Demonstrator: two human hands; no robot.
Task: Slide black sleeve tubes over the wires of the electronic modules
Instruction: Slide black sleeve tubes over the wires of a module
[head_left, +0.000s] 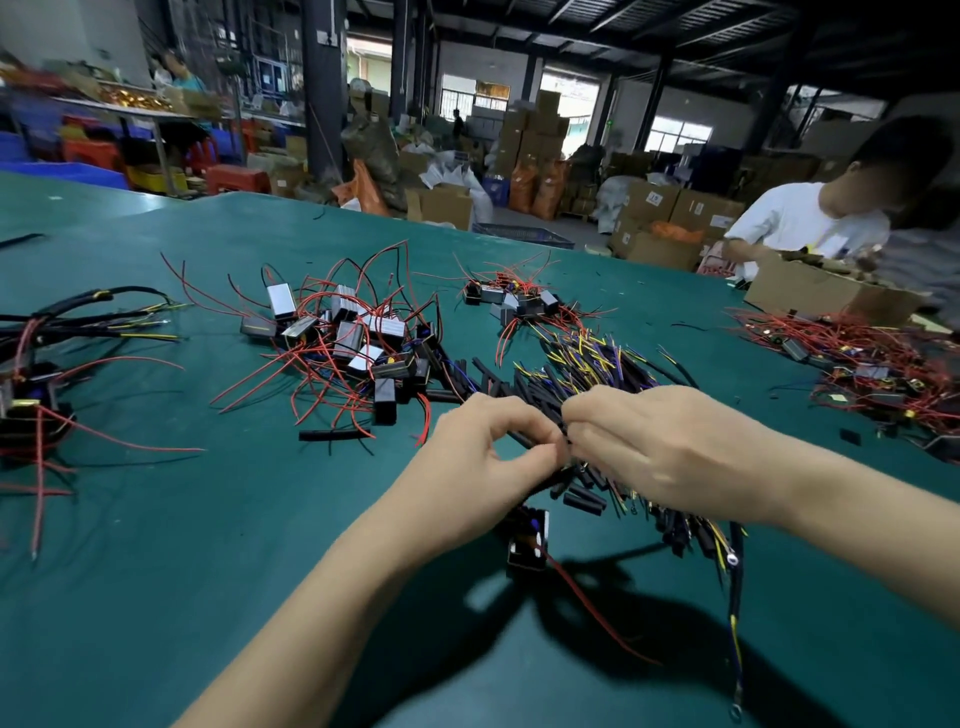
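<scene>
Step in hand: feeding a sleeve onto a module's wires, judged from both grips meeting at one spot over the sleeve pile.
Left grip: my left hand (488, 452) pinches thumb to forefinger on a black sleeve tube (524, 434) that slants up and left of the pinch.
Right grip: my right hand (670, 447) has its fingers curled down at the same spot, closing on what I take to be the wire ends; the wires themselves are hidden under my knuckles.
Module being worked: one electronic module (529, 543) hangs just below my hands, its red wire (597, 608) trailing toward me across the counter (156, 545).
Doing it well: keep the wire tips bunched and even, hold the tube mouth steady, push in short strokes so no strand folds back. Let the hanging module's weight keep the leads straight.
Risk: a stray strand catching on the tube lip.
Count, hands: two, both mine.
Count, modules in hand: one.
Count, module heaps: centre heap (358, 338), a dozen or so; a smaller far heap (514, 301); another at the right edge (872, 374); a bundle at the left (31, 395).
Count, loose sleeves: the sleeve pile (587, 379) is too tangled to count; one lies alone (324, 435).
Count, other people: one at a cardboard box (810, 291), others blurred far off.
</scene>
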